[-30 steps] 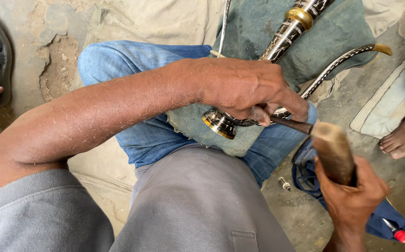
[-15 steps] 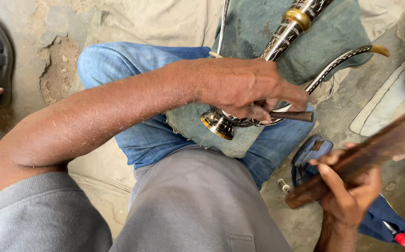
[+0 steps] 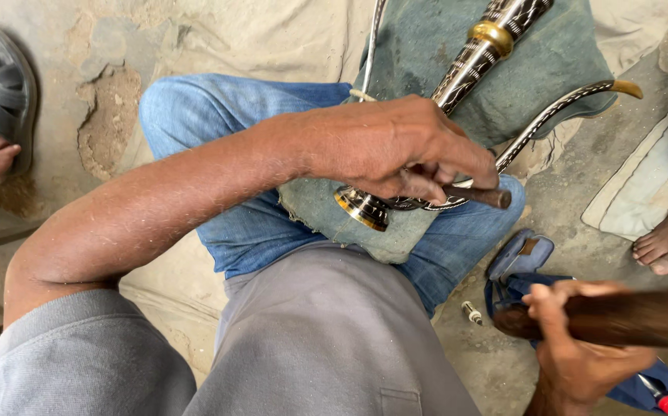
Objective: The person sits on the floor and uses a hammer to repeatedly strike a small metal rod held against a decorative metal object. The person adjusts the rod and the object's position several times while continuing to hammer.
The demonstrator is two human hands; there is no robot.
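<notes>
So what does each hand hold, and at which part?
Left hand: a thin brown tool, gripped near its middle. Right hand: a wooden stick, near its end.

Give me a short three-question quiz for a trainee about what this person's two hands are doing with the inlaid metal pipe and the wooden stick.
1. True or false: the left hand pinches a short dark metal punch against the black-and-silver inlaid pipe lying on the grey-green cloth pad.
2. Which hand grips the thick brown wooden stick? A) left B) right C) both
3. Fill in: the pipe's flared brass-rimmed end rests over the person's knee in ______ jeans.

Key: 1 true; 2 B, the right hand; 3 blue.
</notes>
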